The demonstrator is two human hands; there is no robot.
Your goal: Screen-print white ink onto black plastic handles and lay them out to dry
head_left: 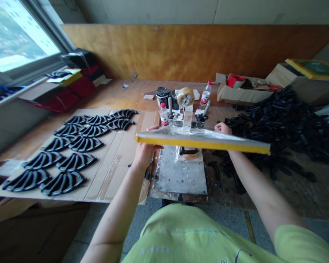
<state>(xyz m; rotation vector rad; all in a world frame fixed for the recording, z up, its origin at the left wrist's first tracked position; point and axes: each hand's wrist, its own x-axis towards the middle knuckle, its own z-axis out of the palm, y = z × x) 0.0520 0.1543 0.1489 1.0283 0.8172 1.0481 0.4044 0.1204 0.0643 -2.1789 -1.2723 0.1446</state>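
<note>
"Where's the flat, yellow-edged rectangular frame (203, 142)?"

"Before me, over the flat grey metal plate (181, 179). My left hand (144, 152) has its fingers wrapped round the left end; my right hand (223, 128) is curled at the far edge, right, though I can't tell whether it grips."

"And the black, ribbed, fan-shaped pieces (63, 190)?"

"In rows on the brown cardboard sheet (126, 140), left."

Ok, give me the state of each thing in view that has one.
Yellow-edged frame: raised above the metal plate.
Left hand: closed on the frame.
Right hand: curled by the frame; hold unclear.
Black fan-shaped pieces: laid in rows on cardboard.
Black heap: loosely piled.
Bottles: upright, red caps on.
Box: open, things inside.
</note>
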